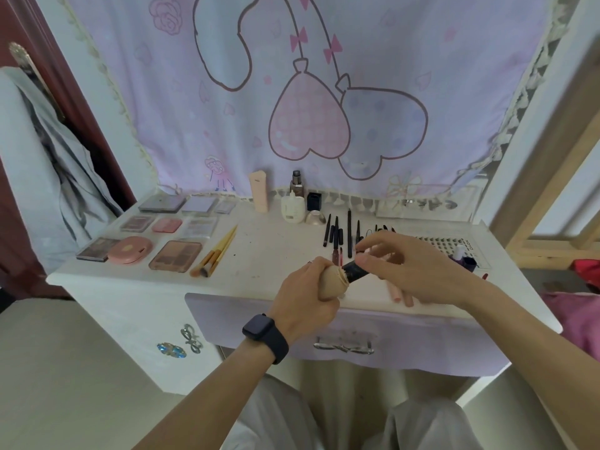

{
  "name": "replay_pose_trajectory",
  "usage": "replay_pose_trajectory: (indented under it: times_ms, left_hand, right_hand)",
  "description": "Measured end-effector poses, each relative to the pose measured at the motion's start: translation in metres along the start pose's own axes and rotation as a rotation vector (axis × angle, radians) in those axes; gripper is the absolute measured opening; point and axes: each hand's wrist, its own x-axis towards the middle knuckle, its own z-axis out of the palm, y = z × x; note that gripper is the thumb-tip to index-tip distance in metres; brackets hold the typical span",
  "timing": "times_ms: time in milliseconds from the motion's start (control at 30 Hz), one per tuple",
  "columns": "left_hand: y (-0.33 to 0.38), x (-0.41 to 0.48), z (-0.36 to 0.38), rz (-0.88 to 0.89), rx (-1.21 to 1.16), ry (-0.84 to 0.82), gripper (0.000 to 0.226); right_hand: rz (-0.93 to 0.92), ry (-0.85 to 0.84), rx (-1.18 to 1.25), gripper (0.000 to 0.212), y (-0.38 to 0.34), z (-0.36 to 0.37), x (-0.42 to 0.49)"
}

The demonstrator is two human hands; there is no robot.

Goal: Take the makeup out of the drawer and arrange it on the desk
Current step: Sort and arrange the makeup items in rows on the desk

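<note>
The left grip (305,297), a bare hand with a dark watch (264,332) at the wrist, is curled round the rounded end of a beige tube (331,284). The tube lies slanted in that fist, its black cap (355,271) pointing up and to the right. The right grip (412,271) pinches that cap between thumb and fingertips, so the tube spans the two hands just above the front edge of the white surface (269,251).

Directly below the tube is the lilac drawer (422,339); its inside is out of view. Left of the tube lie two gold-handled brushes (216,254), and further left rows of flat palettes (175,256). Just behind the tube is a row of dark pencils (349,233). Further back stand a pink tube (259,191) and small bottles (293,206). Right of the beige tube, past the right grip, a clear tray (444,246) holds rows of small dark pieces. Two pink sticks (394,292) lie under that grip.
</note>
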Motion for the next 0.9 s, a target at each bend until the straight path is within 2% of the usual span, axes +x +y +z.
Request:
replay_pose_trajectory:
  times_ms: [67,133,200,300,467,600,700,800,900]
  left_hand:
    - [0.000,-0.001,0.000,0.005,0.001,-0.011,0.036]
    - [-0.002,-0.001,0.000,0.011,0.002,-0.012,0.035]
    - [-0.004,-0.002,0.000,0.012,-0.002,-0.009,0.034]
    - [-0.008,-0.002,-0.002,0.006,-0.040,0.016,0.034]
    - [-0.014,-0.006,-0.006,-0.033,-0.097,0.044,0.032]
    - [-0.017,-0.008,-0.008,-0.040,-0.098,0.059,0.034]
    - [-0.020,-0.007,-0.013,-0.045,-0.089,0.065,0.034]
    - [-0.025,-0.009,-0.019,-0.037,-0.057,0.061,0.034]
    - [-0.032,-0.010,-0.026,-0.028,-0.067,0.079,0.034]
  right_hand:
    - [0.052,-0.010,-0.086,0.044,-0.005,0.001,0.002]
    - [0.051,-0.012,-0.144,0.052,-0.007,0.002,0.002]
    - [0.017,-0.018,-0.121,0.043,-0.007,0.002,0.001]
    - [-0.037,-0.058,-0.019,0.004,-0.004,0.000,0.001]
    - [-0.144,0.005,-0.043,0.032,-0.008,0.000,0.005]
    - [-0.117,-0.027,-0.033,0.025,-0.013,0.004,0.009]
    - [-0.108,-0.030,-0.202,0.028,-0.020,0.007,0.013]
    - [-0.157,-0.033,-0.493,0.031,-0.024,0.007,0.018]
    - [-0.229,-0.004,-0.635,0.028,-0.026,0.008,0.018]
